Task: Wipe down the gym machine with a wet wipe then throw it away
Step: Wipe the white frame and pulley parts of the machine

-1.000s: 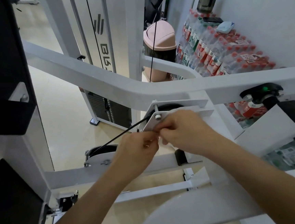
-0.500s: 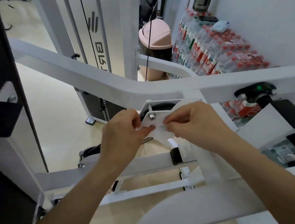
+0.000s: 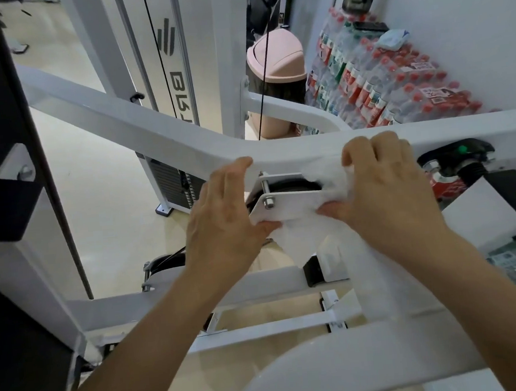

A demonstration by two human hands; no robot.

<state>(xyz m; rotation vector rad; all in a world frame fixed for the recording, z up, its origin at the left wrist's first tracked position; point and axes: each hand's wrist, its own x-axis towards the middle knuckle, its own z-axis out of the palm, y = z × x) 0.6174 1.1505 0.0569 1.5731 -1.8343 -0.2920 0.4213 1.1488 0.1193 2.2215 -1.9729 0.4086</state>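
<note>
Beige floor with gym machine, pink bin, bottled-water packs

This was a gym: a white gym machine with a black weight stack and thin cable stood on a pale floor, with packs of bottled water by a pink bin

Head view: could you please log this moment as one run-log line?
right hand: grips white wet wipe on white metal machine frame | left hand: fingers straight, thumb touching wipe | pink swing-lid bin: behind
</note>
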